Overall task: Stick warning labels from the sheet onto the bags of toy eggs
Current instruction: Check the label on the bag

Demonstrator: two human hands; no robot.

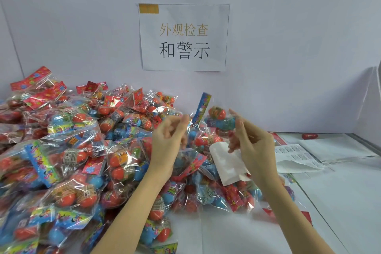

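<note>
Hands (167, 140) (253, 146), two, lift one bag (218, 121).

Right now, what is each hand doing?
Left hand: fingers curled, pinching the bag of toy eggs.
Right hand: fingers grip the same bag.

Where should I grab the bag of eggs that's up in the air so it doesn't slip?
Pinch the bag by its flat blue card top, coming from above. That strip is stiff and sticks up, while the plastic below bulges round the eggs and looks slippery. Right now the left hand and right hand hold it at the sides.
</note>
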